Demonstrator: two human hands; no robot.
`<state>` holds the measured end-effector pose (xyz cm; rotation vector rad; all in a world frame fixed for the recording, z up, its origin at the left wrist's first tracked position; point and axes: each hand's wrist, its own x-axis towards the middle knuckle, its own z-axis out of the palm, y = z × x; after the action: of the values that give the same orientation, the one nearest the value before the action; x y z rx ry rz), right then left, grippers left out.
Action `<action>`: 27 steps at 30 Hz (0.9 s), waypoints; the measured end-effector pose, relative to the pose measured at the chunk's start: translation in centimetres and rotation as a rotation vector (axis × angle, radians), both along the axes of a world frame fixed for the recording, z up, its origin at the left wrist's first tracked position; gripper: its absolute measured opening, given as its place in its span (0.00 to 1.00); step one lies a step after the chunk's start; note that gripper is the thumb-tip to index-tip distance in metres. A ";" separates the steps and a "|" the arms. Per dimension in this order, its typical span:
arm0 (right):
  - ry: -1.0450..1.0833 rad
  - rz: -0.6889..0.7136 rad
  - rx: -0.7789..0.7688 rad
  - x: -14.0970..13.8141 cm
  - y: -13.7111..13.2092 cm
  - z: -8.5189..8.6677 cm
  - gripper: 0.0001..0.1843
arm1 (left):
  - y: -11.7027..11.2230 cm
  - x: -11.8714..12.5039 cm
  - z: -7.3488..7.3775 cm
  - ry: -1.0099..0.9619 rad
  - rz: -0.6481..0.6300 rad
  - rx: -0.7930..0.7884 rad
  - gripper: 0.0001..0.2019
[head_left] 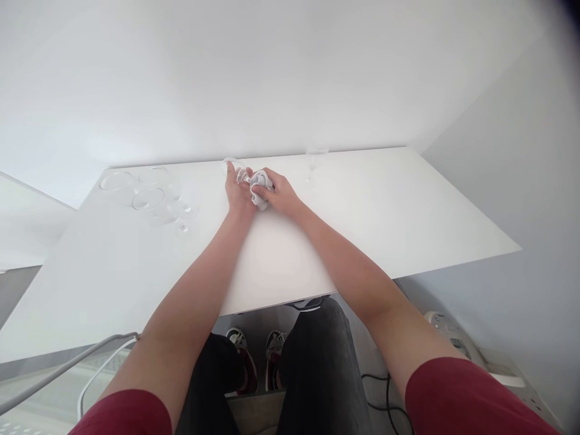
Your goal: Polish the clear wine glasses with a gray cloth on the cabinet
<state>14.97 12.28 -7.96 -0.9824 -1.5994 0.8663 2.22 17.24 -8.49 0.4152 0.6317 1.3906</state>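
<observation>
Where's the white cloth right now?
In the head view, just left of centre: the white cloth is bunched in the right hand, beside the glass in the left.

A white cloth hides the far end of a clear glass and some fingers of the right hand. Clustered glasses blend together, too faint to count; the bottom edge crops both maroon sleeves.

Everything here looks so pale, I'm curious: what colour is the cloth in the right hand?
The cloth is white, with greyish shading, in the head view.
</observation>
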 end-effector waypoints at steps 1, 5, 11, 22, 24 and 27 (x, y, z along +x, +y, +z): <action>0.034 -0.012 -0.016 -0.1 0.1 0.0 0.22 | 0.1 0.0 -0.1 0.000 -0.015 -0.004 0.25; 0.204 -0.068 -0.043 -0.4 0.6 -0.3 0.28 | 0.4 0.3 -0.5 -0.016 -0.038 0.043 0.26; 0.396 0.097 -0.115 -0.9 0.3 -0.2 0.31 | -0.3 0.0 0.1 -0.122 -0.095 0.083 0.23; 0.383 -0.114 0.036 -0.6 0.9 -0.6 0.28 | -1.1 0.9 0.9 -0.193 -0.064 0.098 0.17; 0.322 -0.258 0.082 -0.8 0.9 -0.6 0.28 | -0.8 0.9 0.7 -0.183 -0.033 0.098 0.16; 0.269 -0.406 0.145 -0.9 0.8 -0.6 0.26 | -0.7 0.9 0.7 -0.121 0.037 0.094 0.16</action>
<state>14.03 13.06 -8.57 -0.9952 -1.1633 0.5658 3.12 16.54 -7.84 0.3923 0.4789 1.4729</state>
